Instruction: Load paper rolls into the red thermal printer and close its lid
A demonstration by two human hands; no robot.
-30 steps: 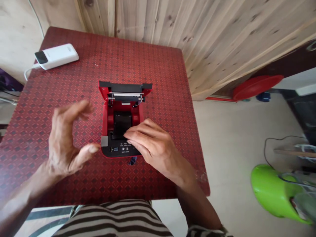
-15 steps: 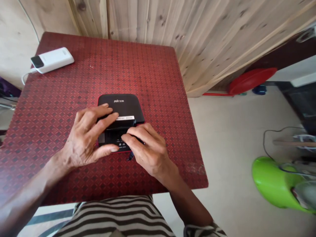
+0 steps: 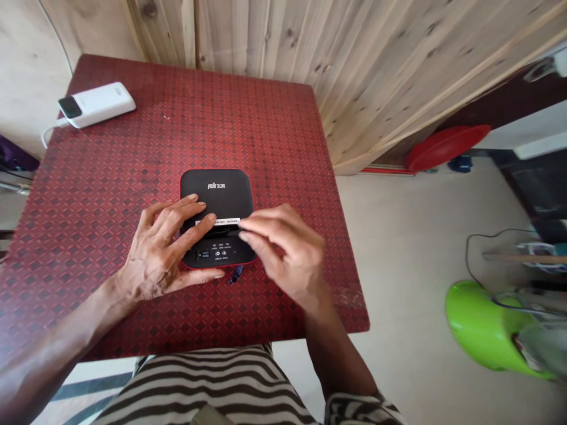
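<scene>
A small black and red printer [image 3: 217, 200] lies on the red patterned table, its lid down and a dark slot running across the middle. Behind the slot is a white label strip [image 3: 228, 222], and in front of it are printed icons and buttons. My left hand [image 3: 162, 254] lies over the printer's left side, fingers on the lid and thumb along the front edge. At the slot's right end, my right hand [image 3: 283, 245] has thumb and index finger close together in a pinch; what is between them is hidden. A dark blue strap [image 3: 236, 274] sticks out at the front.
A white power bank [image 3: 100, 106] with a cable lies at the far left corner of the table [image 3: 266, 130]. Wood-panelled walls rise behind the table. To the right on the floor are a green plastic stool or tub [image 3: 476, 324], a cable and a red basin [image 3: 447, 149].
The printer's lid has gone from raised to down, hiding the dark roll inside. My left hand moved from the air onto the printer; my right hand moved from inside it to the slot's right end.
</scene>
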